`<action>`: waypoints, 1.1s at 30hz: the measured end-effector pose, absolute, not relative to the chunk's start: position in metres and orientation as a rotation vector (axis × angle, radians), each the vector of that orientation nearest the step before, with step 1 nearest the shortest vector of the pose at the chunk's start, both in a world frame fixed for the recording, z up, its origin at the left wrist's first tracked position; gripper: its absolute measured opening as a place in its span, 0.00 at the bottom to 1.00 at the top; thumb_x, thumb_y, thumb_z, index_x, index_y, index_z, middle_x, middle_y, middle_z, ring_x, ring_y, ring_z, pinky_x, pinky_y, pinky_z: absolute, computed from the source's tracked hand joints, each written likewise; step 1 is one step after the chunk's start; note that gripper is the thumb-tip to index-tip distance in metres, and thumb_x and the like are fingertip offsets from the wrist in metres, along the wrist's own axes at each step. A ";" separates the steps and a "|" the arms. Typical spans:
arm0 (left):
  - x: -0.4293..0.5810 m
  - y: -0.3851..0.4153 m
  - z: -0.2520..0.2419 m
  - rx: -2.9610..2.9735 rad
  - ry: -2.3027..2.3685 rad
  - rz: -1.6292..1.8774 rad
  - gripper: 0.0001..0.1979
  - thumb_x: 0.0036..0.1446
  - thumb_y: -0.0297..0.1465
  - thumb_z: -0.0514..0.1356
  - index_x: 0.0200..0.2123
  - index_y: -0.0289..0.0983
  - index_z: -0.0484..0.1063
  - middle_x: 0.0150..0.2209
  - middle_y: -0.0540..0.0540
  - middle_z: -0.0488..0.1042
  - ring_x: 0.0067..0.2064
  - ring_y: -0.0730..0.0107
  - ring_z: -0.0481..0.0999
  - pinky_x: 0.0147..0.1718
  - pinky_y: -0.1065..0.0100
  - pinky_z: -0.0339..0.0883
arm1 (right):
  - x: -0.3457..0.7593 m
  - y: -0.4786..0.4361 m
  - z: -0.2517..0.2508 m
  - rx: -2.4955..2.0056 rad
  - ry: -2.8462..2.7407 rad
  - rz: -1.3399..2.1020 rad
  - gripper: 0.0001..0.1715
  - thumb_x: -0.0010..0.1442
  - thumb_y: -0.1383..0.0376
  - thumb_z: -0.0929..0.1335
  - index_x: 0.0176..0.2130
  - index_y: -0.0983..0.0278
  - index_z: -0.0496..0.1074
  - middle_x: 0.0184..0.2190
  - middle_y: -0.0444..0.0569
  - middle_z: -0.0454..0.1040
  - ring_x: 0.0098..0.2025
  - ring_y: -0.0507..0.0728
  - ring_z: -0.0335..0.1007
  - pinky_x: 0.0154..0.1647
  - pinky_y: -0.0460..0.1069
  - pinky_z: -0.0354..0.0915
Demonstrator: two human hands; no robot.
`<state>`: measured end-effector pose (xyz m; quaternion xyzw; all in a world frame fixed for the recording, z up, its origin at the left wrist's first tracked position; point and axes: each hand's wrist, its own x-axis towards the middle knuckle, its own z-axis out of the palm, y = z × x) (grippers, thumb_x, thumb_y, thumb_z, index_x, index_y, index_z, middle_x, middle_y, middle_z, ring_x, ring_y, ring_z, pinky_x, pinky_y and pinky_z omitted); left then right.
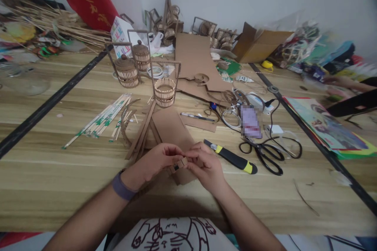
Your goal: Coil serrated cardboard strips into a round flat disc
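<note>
Close in front of me, a small folded cardboard piece (179,164) is pinched between my two hands. My left hand (156,162) grips its left side, with thumb and fingers closed. From the other side, my right hand (207,166) holds its right end between thumb and fingertips. Underneath the hands lies a flat cardboard sheet (171,123), with several narrow cardboard strips (144,131) to its left. A utility knife (234,159) with a black and yellow handle rests just right of my right hand. The fingers partly hide the small piece.
Black scissors (265,155), a phone (251,121) and cables lie to the right. Wrapped chopsticks (103,119) are on the left. A small slatted bucket (165,91) with a tall handle stands ahead, near two lidded ones (127,71). An open cardboard box (259,43) sits at the back.
</note>
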<state>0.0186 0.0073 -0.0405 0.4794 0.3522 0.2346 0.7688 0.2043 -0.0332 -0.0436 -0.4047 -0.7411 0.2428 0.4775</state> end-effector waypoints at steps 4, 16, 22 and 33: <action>0.017 0.007 -0.037 1.086 0.737 0.515 0.20 0.41 0.43 0.74 0.28 0.33 0.75 0.25 0.52 0.73 0.28 0.74 0.67 0.29 0.72 0.61 | 0.207 -0.035 -0.042 -0.919 -1.900 0.454 0.06 0.64 0.64 0.71 0.43 0.59 0.77 0.33 0.47 0.73 0.32 0.54 0.72 0.30 0.47 0.70; 0.012 0.004 -0.023 1.291 0.706 0.432 0.15 0.56 0.41 0.64 0.29 0.35 0.73 0.23 0.52 0.70 0.26 0.74 0.68 0.28 0.72 0.63 | 0.213 -0.037 -0.041 -0.830 -1.996 0.319 0.15 0.67 0.68 0.68 0.52 0.57 0.76 0.33 0.47 0.75 0.33 0.53 0.74 0.32 0.45 0.72; 0.012 0.003 -0.021 1.484 0.791 0.450 0.11 0.59 0.37 0.58 0.33 0.35 0.74 0.28 0.49 0.73 0.30 0.71 0.69 0.30 0.71 0.63 | 0.212 -0.038 -0.042 -0.873 -1.979 0.304 0.18 0.65 0.70 0.68 0.53 0.55 0.75 0.33 0.47 0.75 0.33 0.53 0.74 0.32 0.46 0.72; 0.011 0.003 -0.014 1.370 0.819 0.391 0.13 0.54 0.40 0.62 0.28 0.36 0.72 0.22 0.52 0.70 0.23 0.73 0.67 0.23 0.72 0.59 | 0.211 -0.039 -0.041 -0.865 -1.973 0.411 0.16 0.63 0.70 0.70 0.49 0.56 0.76 0.33 0.47 0.75 0.32 0.53 0.75 0.30 0.46 0.73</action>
